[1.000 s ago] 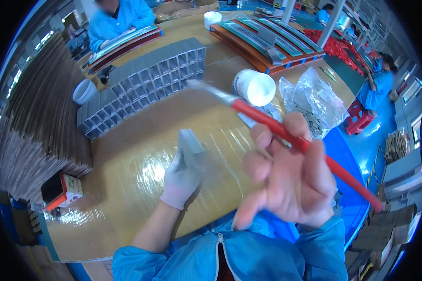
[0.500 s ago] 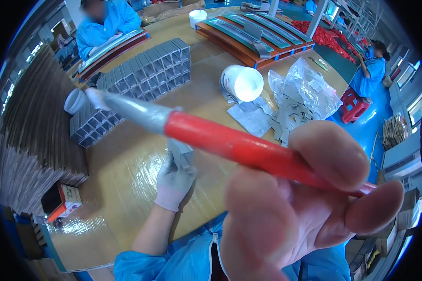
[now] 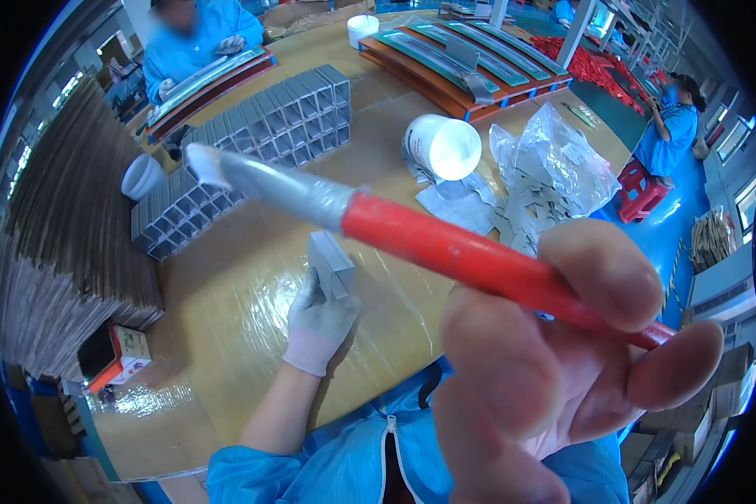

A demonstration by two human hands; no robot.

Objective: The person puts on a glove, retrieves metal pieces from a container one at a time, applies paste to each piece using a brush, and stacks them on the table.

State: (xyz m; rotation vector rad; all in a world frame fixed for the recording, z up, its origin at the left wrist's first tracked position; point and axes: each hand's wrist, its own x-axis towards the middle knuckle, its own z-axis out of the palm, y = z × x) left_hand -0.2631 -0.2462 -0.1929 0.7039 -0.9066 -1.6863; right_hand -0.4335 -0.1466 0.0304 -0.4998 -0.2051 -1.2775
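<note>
My bare right hand point(image 3: 554, 361) fills the lower right, close to the camera. Its fingers pinch the red handle of a paintbrush point(image 3: 445, 248). The brush slants up to the left, with a silvery collar and a whitish tip. Below it, my left hand point(image 3: 321, 323) wears a pale glove and is closed around a small grey box point(image 3: 332, 265) over the table. From this angle, the brush tip appears in front of the stacked grey boxes point(image 3: 286, 118), well nearer to the camera than they are.
A white bucket point(image 3: 424, 147) lies tipped beside a clear plastic bag point(image 3: 563, 155) and loose grey pieces. Tall cardboard sheets point(image 3: 67, 227) and a small orange-and-white box point(image 3: 130, 353) stand left. Orange racks point(image 3: 470, 109) hold panels behind. A co-worker point(image 3: 197, 42) sits across the table.
The brush and my right hand have shifted slightly right in view. More of the grey box in my left hand now shows below the brush. The co-worker's hands have moved apart.
</note>
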